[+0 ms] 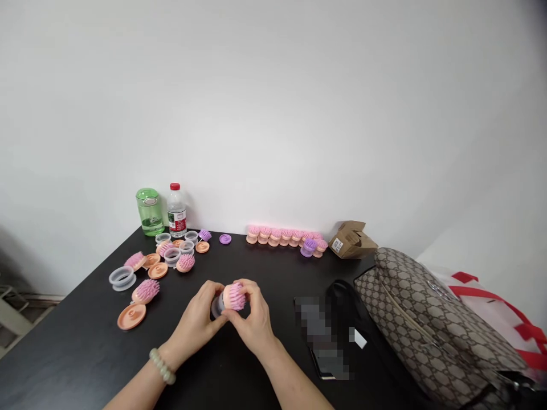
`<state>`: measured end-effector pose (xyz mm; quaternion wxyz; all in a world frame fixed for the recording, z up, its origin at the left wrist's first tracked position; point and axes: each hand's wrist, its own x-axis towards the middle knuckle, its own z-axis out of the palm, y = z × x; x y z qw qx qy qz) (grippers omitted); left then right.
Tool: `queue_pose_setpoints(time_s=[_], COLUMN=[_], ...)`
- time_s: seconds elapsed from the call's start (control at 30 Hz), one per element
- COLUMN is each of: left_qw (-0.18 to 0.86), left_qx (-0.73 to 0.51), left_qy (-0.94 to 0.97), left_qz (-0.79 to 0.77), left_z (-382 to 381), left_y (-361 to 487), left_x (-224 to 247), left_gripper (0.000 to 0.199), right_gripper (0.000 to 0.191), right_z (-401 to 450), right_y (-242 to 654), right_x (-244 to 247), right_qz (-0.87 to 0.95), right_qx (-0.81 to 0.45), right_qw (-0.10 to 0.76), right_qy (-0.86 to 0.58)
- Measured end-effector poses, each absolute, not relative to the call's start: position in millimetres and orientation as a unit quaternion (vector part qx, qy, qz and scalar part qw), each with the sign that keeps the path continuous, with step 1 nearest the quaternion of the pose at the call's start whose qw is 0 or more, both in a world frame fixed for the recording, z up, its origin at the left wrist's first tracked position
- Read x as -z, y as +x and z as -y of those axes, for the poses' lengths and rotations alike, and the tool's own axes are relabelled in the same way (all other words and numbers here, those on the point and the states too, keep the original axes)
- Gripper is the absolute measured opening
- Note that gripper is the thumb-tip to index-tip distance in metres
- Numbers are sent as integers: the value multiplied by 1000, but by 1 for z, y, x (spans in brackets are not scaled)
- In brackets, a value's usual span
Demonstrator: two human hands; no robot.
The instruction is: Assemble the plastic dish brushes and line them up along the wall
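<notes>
Between my two hands, above the black table (239,370), is a pink-bristled brush head (236,297) with a peach base. My right hand (255,320) grips it with thumb and fingers. Closed round a clear plastic ring (217,306) against the brush's base is my left hand (199,316), a beaded bracelet on its wrist. The fingers partly hide where ring and brush meet. To the left lie loose parts: a pink brush head (146,291), a peach disc (131,316), a clear ring (122,278) and several more, some purple.
Along the wall runs a row of pink brushes (274,236), with a purple one (308,247) in front. A green jug (150,212) and a water bottle (176,210) stand back left. A cardboard box (352,240), a patterned bag (427,319) and a phone (320,341) occupy the right.
</notes>
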<state>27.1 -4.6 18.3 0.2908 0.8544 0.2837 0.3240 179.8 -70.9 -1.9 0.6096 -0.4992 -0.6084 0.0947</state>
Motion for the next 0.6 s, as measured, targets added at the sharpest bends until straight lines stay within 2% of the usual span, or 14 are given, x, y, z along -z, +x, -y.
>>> queue_pose_setpoints(time_s=[0.13,0.4,0.6], left_qw=[334,442,605], left_qx=[-317,-301,-322], left_qy=[835,801,693], left_qz=[-302,-269,-224], left_z=[3,1,-2], left_y=[27,24,25], left_x=[-18,-24,-22], left_gripper=[27,33,43], right_gripper=[38,40,30], right_z=[71,72,75], right_y=[179,183,184], right_x=[0,0,-9], right_qz=[615,595,597], right_qx=[-92,-134,-183], right_qw=[587,613,618], right_qy=[-518,-502,-478])
